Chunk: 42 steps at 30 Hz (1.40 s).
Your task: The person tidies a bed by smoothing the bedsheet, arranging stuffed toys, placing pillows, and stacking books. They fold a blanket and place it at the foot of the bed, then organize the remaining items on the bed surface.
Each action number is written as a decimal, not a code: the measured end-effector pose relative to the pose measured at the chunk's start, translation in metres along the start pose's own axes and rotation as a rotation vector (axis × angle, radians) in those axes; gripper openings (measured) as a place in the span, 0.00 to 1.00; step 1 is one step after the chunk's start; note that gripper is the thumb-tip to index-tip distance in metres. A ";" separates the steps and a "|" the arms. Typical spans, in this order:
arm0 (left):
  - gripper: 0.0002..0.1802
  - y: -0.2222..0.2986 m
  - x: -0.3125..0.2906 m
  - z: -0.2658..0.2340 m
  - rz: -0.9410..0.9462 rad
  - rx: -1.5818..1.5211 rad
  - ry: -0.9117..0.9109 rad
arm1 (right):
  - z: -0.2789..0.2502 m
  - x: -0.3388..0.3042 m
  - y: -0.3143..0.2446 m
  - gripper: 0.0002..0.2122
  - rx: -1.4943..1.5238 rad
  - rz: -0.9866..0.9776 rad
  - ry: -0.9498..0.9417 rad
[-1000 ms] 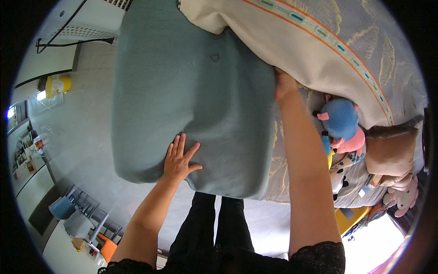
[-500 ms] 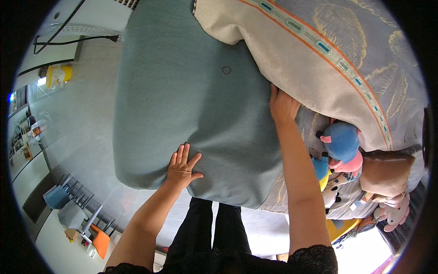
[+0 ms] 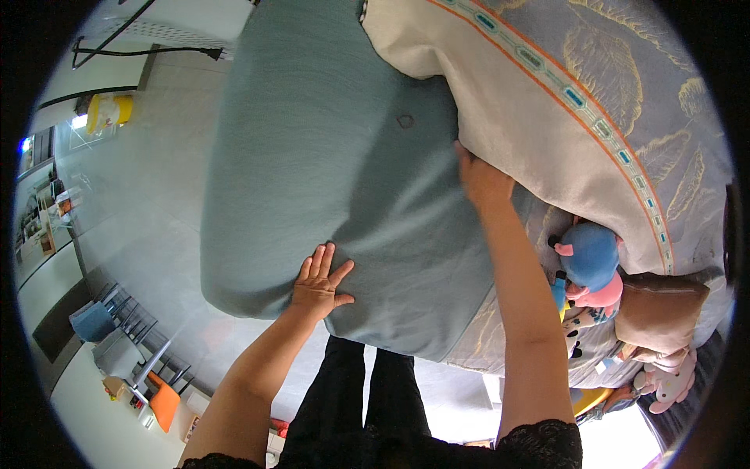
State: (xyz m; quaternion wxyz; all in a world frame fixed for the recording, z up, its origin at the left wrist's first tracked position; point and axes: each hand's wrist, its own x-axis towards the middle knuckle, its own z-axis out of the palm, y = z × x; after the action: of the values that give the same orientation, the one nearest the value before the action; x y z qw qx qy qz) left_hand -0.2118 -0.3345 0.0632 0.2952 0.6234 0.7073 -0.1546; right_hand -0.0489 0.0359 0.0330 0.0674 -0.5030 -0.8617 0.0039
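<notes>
Pressing with an open palm, the left hand (image 3: pixel 316 291) lies on the green sheet (image 3: pixel 312 156) close to its near edge, fingers slightly spread and thumb apart, holding nothing; the flat contact probably serves to steady the fabric, which rises in a soft ridge from the fingertips toward the upper right. The right hand (image 3: pixel 486 184) rests at the sheet's right side, where the beige cloth (image 3: pixel 500 102) meets it; part of the fingers is lost at the cloth's border, so whether they pinch, tuck or merely push cannot be told. The green sheet fills the centre, its near corners rounded, perhaps because it covers something padded, though what lies beneath is concealed; its far end is cut off by the upper edge of the view. The beige cloth, banded in orange and blue, overlaps it at upper right and spreads over the patterned bedding (image 3: pixel 664 94). Beside the right forearm sit a blue toy (image 3: pixel 590 254) and a brown cushion (image 3: pixel 664 309), with smaller toys partly masked by the arm. Below, the person's legs (image 3: pixel 336 391) stand against the sheet, feet out of sight. Outward left lie the floor (image 3: pixel 156 219), a yellow tub (image 3: pixel 109 113) and a black cord (image 3: pixel 180 51), while furniture near the dark rim is too bent and small to make out fully
</notes>
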 end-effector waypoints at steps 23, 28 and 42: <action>0.47 0.003 0.018 -0.023 0.088 -0.013 0.033 | -0.004 -0.030 -0.110 0.25 0.075 -0.158 -0.168; 0.44 0.003 -0.048 -0.006 0.176 -0.042 -0.032 | -0.043 -0.194 -0.193 0.29 0.187 -0.194 -0.509; 0.14 -0.134 -0.108 -0.006 -0.643 -1.212 0.197 | -0.062 -0.326 -0.276 0.18 0.546 -0.034 -0.794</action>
State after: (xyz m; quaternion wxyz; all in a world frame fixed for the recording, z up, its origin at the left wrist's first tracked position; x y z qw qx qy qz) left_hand -0.3380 -0.4395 0.1142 0.4655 0.1191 0.8419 0.2455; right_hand -0.1228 -0.3870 0.0786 -0.1372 -0.4124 -0.7964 0.4205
